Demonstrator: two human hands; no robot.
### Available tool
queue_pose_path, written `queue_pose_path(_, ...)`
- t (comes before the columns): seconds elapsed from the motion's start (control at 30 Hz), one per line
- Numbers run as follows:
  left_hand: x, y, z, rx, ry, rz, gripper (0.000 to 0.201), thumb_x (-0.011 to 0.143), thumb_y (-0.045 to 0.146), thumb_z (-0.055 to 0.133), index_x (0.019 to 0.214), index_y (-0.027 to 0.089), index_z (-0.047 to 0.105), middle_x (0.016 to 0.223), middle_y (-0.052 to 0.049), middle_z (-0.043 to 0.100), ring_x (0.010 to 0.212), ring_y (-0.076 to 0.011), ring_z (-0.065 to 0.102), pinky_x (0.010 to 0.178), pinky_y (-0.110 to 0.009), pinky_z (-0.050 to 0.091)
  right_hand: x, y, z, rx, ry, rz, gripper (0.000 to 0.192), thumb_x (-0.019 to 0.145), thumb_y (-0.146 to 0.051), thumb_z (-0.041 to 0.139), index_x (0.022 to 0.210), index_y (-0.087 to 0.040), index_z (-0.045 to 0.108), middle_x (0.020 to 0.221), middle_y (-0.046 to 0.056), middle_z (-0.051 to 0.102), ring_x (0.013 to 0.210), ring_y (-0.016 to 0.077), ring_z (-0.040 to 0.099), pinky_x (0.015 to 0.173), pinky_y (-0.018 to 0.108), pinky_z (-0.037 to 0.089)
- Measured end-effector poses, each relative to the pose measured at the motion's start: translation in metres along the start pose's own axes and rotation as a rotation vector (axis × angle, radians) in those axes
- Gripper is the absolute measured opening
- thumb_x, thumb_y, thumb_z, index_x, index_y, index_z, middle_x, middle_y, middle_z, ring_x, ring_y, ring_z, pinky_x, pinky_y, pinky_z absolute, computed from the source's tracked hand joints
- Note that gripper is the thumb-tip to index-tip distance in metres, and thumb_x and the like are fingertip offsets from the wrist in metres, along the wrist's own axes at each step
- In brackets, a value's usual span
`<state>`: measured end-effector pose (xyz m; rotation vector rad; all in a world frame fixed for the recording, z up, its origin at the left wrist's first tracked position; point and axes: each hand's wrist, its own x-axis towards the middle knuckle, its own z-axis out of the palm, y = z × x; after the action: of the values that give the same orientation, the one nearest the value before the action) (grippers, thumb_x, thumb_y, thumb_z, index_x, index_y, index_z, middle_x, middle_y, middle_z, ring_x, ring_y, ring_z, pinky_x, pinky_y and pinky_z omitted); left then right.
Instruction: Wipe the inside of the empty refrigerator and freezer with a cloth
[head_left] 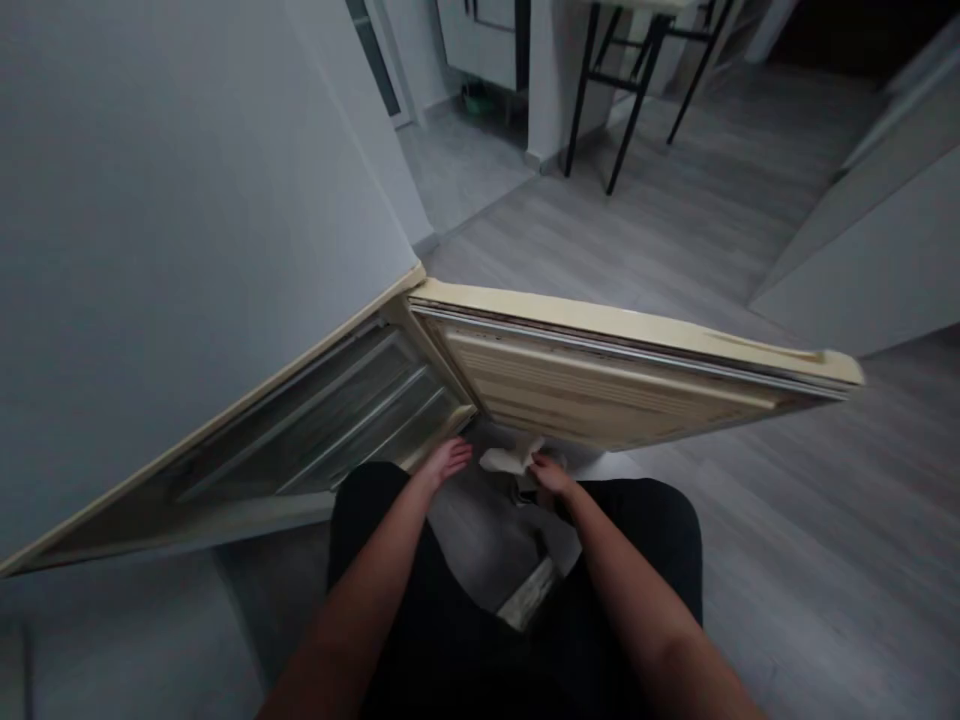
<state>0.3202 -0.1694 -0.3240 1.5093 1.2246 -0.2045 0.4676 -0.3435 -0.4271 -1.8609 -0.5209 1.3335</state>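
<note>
My left hand (450, 459) reaches forward with its fingers stretched out and holds nothing. It is close to the lower front edge of the open refrigerator (360, 400), whose dim interior shows pale shelf lines. In my right hand (551, 474) is a crumpled white cloth (510, 460), gripped at its right end just below the open door. That cream refrigerator door (600, 385) is swung wide, its ribbed inner face towards me. Along the door's border runs a grey seal (637, 350) with dark stains.
My knees in dark trousers (645, 520) flank both hands. A pale, mottled object (527, 597) lies low between my legs. Past the door stretches grey plank flooring (555, 240). Black-legged furniture (622, 110) and a white cabinet (484, 40) stand farther back.
</note>
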Motion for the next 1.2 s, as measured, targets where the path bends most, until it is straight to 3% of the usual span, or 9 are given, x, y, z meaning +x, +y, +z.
queue_pose_path(0.17, -0.039, 0.006, 0.055, -0.223, -0.288, -0.039, 0.046, 0.090, 0.059, 0.061, 0.114, 0.021, 0.064, 0.128, -0.011, 0.066, 0.114, -0.0213, 0.065, 0.090, -0.034, 0.053, -0.065, -0.001, -0.003, 0.111, 0.001, -0.124, 0.017, 0.075, -0.017, 0.051, 0.077, -0.016, 0.067, 0.077, 0.002, 0.067, 0.076, 0.0159, 0.059, 0.077, 0.027, 0.050)
queue_pose_path(0.27, -0.050, 0.000, 0.082, -0.245, -0.323, -0.077, 0.051, 0.083, 0.065, 0.061, 0.111, 0.023, 0.061, 0.130, -0.010, 0.064, 0.116, -0.0240, 0.062, 0.082, -0.033, 0.051, -0.095, 0.010, -0.001, 0.158, 0.027, -0.262, 0.021, 0.079, -0.029, 0.053, 0.084, -0.017, 0.069, 0.090, 0.005, 0.070, 0.095, 0.0212, 0.063, 0.094, 0.036, 0.049)
queue_pose_path(0.37, -0.055, -0.010, 0.092, -0.245, -0.332, -0.098, 0.056, 0.073, 0.067, 0.068, 0.109, 0.024, 0.059, 0.125, -0.007, 0.064, 0.108, -0.0243, 0.061, 0.078, -0.032, 0.048, -0.115, 0.018, 0.000, 0.121, 0.026, -0.504, 0.026, 0.079, -0.036, 0.054, 0.092, -0.018, 0.069, 0.112, 0.008, 0.067, 0.119, 0.0251, 0.057, 0.113, 0.043, 0.037)
queue_pose_path(0.43, -0.060, -0.017, 0.091, -0.249, -0.362, -0.108, 0.059, 0.067, 0.069, 0.072, 0.103, 0.024, 0.059, 0.111, -0.004, 0.066, 0.097, -0.0226, 0.063, 0.076, -0.032, 0.046, -0.125, 0.019, 0.004, 0.064, 0.039, -0.599, 0.023, 0.078, -0.033, 0.053, 0.088, -0.018, 0.067, 0.117, 0.010, 0.064, 0.122, 0.0260, 0.054, 0.115, 0.044, 0.034)
queue_pose_path(0.57, -0.072, -0.027, 0.083, -0.271, -0.413, -0.087, 0.063, 0.063, 0.075, 0.070, 0.094, 0.022, 0.059, 0.090, -0.001, 0.064, 0.082, -0.0195, 0.063, 0.071, -0.031, 0.046, -0.145, 0.009, 0.026, 0.057, 0.142, -0.658, 0.015, 0.076, -0.025, 0.049, 0.082, -0.018, 0.062, 0.118, 0.012, 0.060, 0.119, 0.0257, 0.055, 0.110, 0.041, 0.039)
queue_pose_path(0.77, -0.089, -0.023, 0.063, -0.306, -0.381, 0.109, 0.053, 0.068, 0.063, 0.073, 0.103, 0.023, 0.064, 0.097, -0.001, 0.068, 0.087, -0.0166, 0.063, 0.067, -0.025, 0.044, -0.182, -0.014, 0.070, 0.163, 0.313, -0.716, 0.019, 0.078, -0.023, 0.046, 0.088, -0.020, 0.061, 0.121, 0.010, 0.060, 0.121, 0.0234, 0.055, 0.110, 0.036, 0.039)
queue_pose_path(0.9, -0.099, -0.014, 0.049, -0.302, -0.383, 0.193, 0.052, 0.069, 0.061, 0.073, 0.103, 0.023, 0.066, 0.093, -0.001, 0.068, 0.086, -0.0170, 0.064, 0.069, -0.026, 0.046, -0.200, -0.023, 0.084, 0.139, 0.341, -0.739, 0.022, 0.081, -0.024, 0.047, 0.094, -0.020, 0.064, 0.128, 0.010, 0.059, 0.126, 0.0238, 0.053, 0.112, 0.036, 0.038)
queue_pose_path(1.07, -0.110, -0.013, 0.051, -0.303, -0.373, 0.283, 0.052, 0.067, 0.060, 0.078, 0.095, 0.018, 0.070, 0.090, -0.004, 0.071, 0.083, -0.0182, 0.064, 0.069, -0.026, 0.046, -0.210, -0.029, 0.097, 0.162, 0.390, -0.725, 0.032, 0.083, -0.025, 0.049, 0.108, -0.022, 0.069, 0.135, 0.010, 0.058, 0.131, 0.0244, 0.051, 0.116, 0.037, 0.036)
queue_pose_path(1.2, -0.112, -0.016, 0.055, -0.352, -0.313, 0.297, 0.059, 0.074, 0.075, 0.061, 0.086, 0.017, 0.069, 0.082, -0.007, 0.072, 0.080, -0.0215, 0.067, 0.070, -0.031, 0.051, -0.213, -0.037, 0.106, 0.252, 0.380, -0.683, 0.044, 0.082, -0.030, 0.049, 0.121, -0.023, 0.068, 0.137, 0.009, 0.059, 0.136, 0.0258, 0.048, 0.120, 0.041, 0.033)
